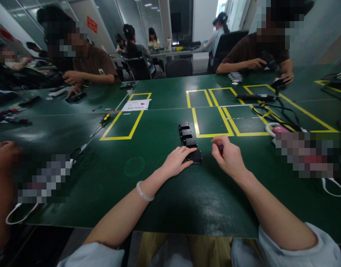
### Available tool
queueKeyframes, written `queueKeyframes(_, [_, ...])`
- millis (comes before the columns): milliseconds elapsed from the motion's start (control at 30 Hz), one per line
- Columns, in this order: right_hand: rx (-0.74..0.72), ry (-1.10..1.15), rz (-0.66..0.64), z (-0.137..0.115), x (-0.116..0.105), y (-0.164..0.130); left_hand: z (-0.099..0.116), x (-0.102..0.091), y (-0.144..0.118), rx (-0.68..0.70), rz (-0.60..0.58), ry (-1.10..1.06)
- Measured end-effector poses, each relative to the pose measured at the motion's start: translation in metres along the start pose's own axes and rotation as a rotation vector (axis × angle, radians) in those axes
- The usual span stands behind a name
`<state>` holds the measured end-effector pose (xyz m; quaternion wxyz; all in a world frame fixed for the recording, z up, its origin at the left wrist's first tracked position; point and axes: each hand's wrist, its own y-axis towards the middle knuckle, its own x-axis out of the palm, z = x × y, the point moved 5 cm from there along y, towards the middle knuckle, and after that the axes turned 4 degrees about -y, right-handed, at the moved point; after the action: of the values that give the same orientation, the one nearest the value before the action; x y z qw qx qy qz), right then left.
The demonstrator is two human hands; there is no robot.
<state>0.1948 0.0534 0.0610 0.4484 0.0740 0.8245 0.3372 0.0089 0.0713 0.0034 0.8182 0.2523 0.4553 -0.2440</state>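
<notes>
Left hand [176, 161] flat, fingers resting on nearest of four small black boxes [189, 144] lined straight away across green table [165, 200]; right hand [228, 157] just beside, curled around something small, unclear what.

Bare green tabletop [148, 193] is left open near the table edge; passage ahead is blocked by a row of small black rectangular boxes [189, 142], with tangled black cables [273, 111] lying far right.
</notes>
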Motion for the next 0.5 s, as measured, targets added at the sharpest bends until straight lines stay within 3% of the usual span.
queueKeyframes(500, [-0.012, -0.022, 0.025, -0.0002, -0.0012, -0.0005, 0.0004, -0.0002, 0.0004, -0.003, -0.004, -0.001])
